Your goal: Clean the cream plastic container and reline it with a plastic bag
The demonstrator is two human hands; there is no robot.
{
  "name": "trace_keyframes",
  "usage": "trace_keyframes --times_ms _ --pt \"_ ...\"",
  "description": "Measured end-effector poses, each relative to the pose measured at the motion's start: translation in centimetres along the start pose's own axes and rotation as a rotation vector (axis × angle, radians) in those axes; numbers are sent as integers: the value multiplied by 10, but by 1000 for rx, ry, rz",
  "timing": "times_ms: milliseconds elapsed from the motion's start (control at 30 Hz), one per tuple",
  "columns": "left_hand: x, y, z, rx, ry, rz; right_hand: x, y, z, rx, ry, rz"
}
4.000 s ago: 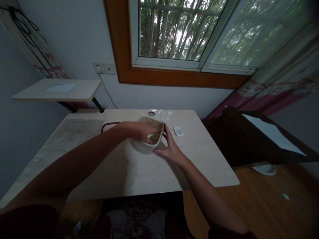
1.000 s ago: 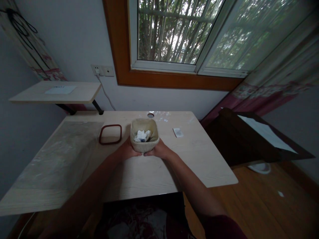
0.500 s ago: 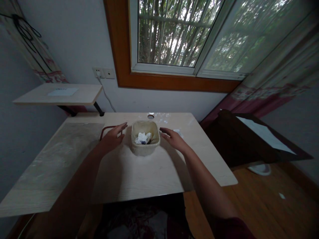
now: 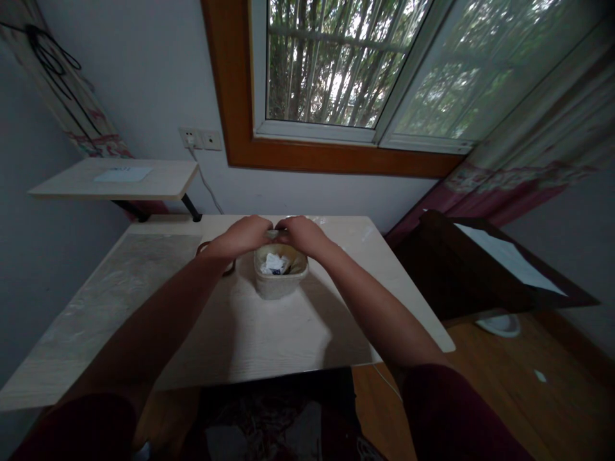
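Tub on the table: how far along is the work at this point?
Done: the tub holds white packets and stands open on the table. In hand: the left hand and right hand meet above its far rim; whether they pinch anything is unclear. Left: the red ring lies beside the tub, not on it.

Open beige tub stands upright, crumpled white paper inside.

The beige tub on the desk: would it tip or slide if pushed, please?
Probably slides rather than tips: the beige tub looks squat and wide-based on the smooth desk. Likely light, holding only a few crumpled white packets.
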State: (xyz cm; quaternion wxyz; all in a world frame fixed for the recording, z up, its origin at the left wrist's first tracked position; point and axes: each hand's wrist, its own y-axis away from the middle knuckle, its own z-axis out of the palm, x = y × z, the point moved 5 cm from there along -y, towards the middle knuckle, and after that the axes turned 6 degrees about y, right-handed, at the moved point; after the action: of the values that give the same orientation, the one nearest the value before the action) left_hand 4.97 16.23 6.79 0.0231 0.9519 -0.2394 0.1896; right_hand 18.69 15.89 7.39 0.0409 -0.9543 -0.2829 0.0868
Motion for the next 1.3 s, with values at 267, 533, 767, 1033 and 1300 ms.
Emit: trace_keyframes --times_ms 267,533,767,1033,1300 --pt "-10 11 -2 -241 13 -55 16 3 4 -83 79 72" --pt "-21 18 2 -150 158 69 20 15 4 -39 -96 -18" --pt "19 56 -20 134 182 501 2 54 -24 244 -191 -383" --pt "17 80 12 3 123 580 -22 85 2 50 -3 -629" --pt "9 86 10 -35 89 622 -21 91 4 25 61 -638"
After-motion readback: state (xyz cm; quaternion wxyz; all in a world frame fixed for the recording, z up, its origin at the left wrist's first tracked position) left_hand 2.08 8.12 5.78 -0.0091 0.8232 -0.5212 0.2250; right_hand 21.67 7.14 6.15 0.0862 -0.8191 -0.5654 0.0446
